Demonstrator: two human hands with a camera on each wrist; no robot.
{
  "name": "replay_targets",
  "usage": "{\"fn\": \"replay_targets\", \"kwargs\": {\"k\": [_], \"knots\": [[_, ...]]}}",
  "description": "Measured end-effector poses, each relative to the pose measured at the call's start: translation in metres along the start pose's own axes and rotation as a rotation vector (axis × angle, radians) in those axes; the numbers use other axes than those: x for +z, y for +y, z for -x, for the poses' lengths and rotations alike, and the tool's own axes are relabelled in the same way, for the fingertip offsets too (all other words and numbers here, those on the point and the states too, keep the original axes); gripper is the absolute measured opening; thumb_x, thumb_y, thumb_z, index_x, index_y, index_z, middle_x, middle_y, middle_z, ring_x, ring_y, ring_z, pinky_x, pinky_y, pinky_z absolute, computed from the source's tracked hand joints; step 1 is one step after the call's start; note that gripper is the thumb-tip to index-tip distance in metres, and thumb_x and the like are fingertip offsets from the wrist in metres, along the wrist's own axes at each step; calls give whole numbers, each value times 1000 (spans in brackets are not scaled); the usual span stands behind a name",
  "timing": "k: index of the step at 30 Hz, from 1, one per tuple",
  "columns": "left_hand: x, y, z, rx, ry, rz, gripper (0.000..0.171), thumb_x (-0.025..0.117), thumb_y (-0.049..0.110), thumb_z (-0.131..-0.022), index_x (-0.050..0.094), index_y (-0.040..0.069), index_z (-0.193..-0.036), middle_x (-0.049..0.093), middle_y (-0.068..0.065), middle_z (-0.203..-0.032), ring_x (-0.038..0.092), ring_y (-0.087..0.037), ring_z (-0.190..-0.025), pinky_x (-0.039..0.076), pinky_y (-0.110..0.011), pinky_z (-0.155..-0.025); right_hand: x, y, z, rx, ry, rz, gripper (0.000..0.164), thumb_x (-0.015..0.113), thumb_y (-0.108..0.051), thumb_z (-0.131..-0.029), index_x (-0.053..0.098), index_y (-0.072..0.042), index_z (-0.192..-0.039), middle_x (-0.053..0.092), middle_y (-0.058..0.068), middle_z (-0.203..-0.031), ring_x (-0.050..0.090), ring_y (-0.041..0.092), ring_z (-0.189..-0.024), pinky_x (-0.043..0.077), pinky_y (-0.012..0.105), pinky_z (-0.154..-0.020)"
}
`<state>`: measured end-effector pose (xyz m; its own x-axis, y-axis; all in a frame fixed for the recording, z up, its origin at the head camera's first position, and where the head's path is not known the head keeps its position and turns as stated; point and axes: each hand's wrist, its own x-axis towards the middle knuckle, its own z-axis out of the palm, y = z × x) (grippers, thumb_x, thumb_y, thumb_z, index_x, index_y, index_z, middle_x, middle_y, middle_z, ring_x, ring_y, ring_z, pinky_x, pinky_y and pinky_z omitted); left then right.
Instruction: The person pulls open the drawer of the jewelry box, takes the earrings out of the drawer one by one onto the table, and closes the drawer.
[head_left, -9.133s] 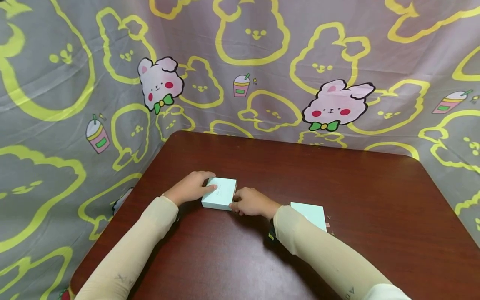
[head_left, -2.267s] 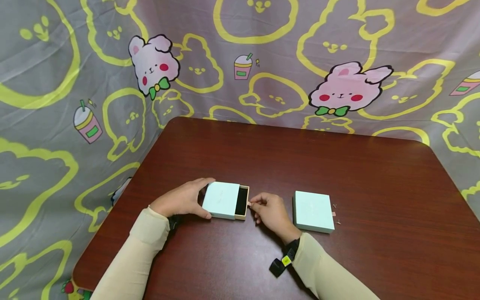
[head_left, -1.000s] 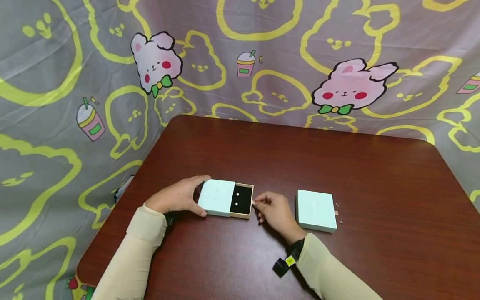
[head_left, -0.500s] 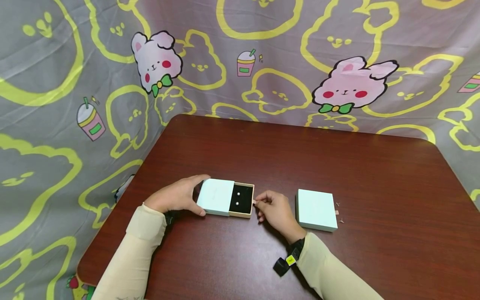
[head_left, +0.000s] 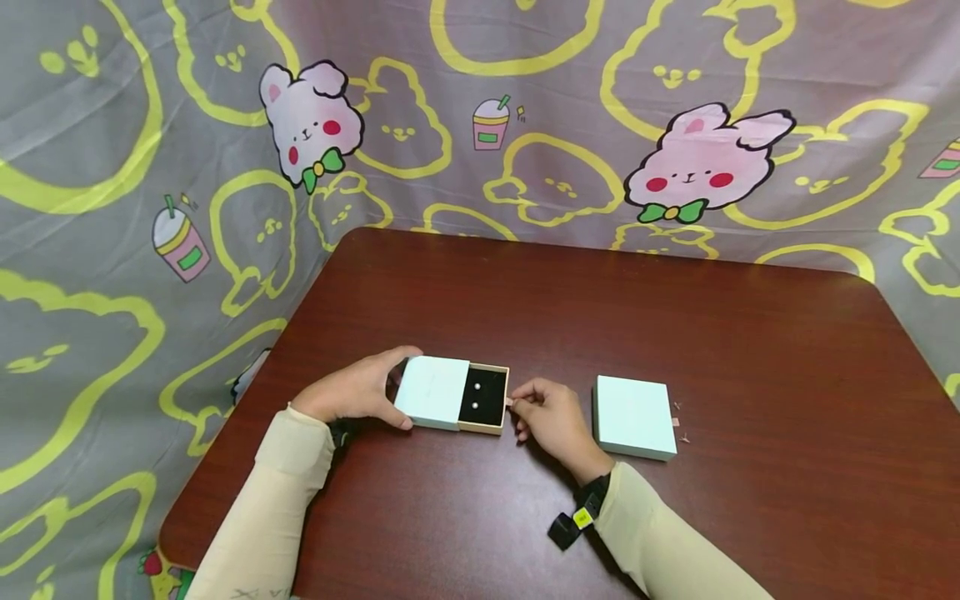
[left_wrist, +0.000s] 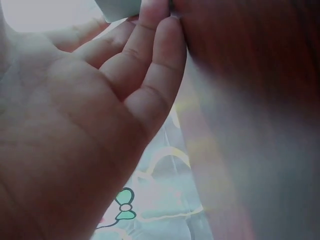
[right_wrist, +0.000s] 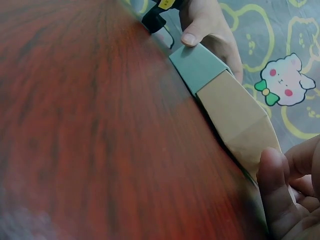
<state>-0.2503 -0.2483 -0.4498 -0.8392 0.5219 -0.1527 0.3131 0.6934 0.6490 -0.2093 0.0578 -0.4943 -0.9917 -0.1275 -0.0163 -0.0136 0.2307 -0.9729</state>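
A pale mint jewelry box (head_left: pixel 433 392) lies on the table, its drawer (head_left: pixel 487 427) slid partly out to the right. Two small white stud earrings (head_left: pixel 477 387) sit on the drawer's black lining. My left hand (head_left: pixel 356 388) grips the left end of the cover, thumb at the near side and fingers at the far side. In the right wrist view, the same cover (right_wrist: pixel 202 65) and the tan side of the drawer (right_wrist: pixel 235 115) show. My right hand (head_left: pixel 551 421) pinches the small ribbon tab (head_left: pixel 510 402) at the drawer's right end.
Right of my right hand lies a second mint box (head_left: pixel 634 417), with a pink tab (head_left: pixel 675 422) at its right side. Tiny thin pieces (head_left: pixel 685 438) lie beside it, too small to tell. A patterned cloth (head_left: pixel 420 108) hangs along the table's back and left edges.
The drawer was shut in the cover 9 seconds ago; it has come out to the right, uncovering the earrings. Over the last half second the hands and drawer have hardly moved.
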Motion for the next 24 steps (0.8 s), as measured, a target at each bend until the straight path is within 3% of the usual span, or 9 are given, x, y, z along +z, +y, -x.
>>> {"fn": "replay_targets", "kwargs": {"k": [24], "knots": [[1,2,1,-10,-2,23,103,94,29,-60,38,8,-144,54,-4,-114,53,-20,-97,47,-37,-81,-2,-5,0,10,-32,-27,4,66,2,-86,66,6,-88,63,9,-67,60,21,-50,54,36,-47]]}}
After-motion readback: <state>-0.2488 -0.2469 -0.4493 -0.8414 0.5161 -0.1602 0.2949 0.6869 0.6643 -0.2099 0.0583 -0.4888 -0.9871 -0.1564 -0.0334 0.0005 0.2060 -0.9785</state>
